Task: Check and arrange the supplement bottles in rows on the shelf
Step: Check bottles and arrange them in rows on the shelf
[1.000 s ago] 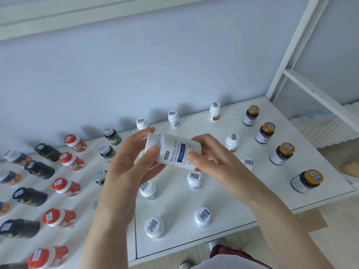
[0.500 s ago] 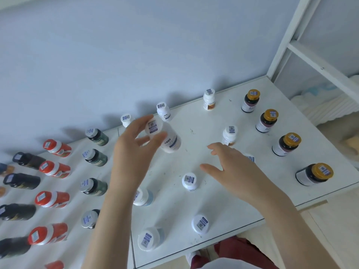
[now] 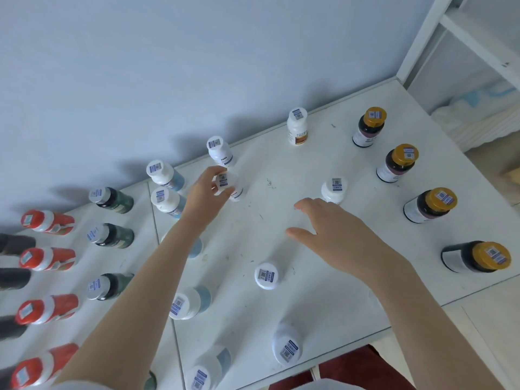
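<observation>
My left hand (image 3: 204, 194) grips a white supplement bottle (image 3: 229, 185) by its cap, upright on the white shelf (image 3: 281, 220), just in front of another white bottle (image 3: 220, 152) near the wall. My right hand (image 3: 334, 235) hovers open over the shelf's middle, fingers spread, holding nothing, close to a white bottle (image 3: 334, 190). White bottles stand in loose columns, among them one at the centre front (image 3: 266, 275) and one at the back (image 3: 297, 125).
Gold-capped dark bottles (image 3: 398, 163) line the right side. Green bottles (image 3: 109, 235), red bottles (image 3: 47, 258) and black ones fill the left. A blue wall closes the back; a white shelf post (image 3: 422, 38) rises at the right. The shelf's front edge is near my body.
The white bottle went from both hands, held sideways, to my left hand alone and down onto the shelf upright. My right hand let go and drifted right, open.
</observation>
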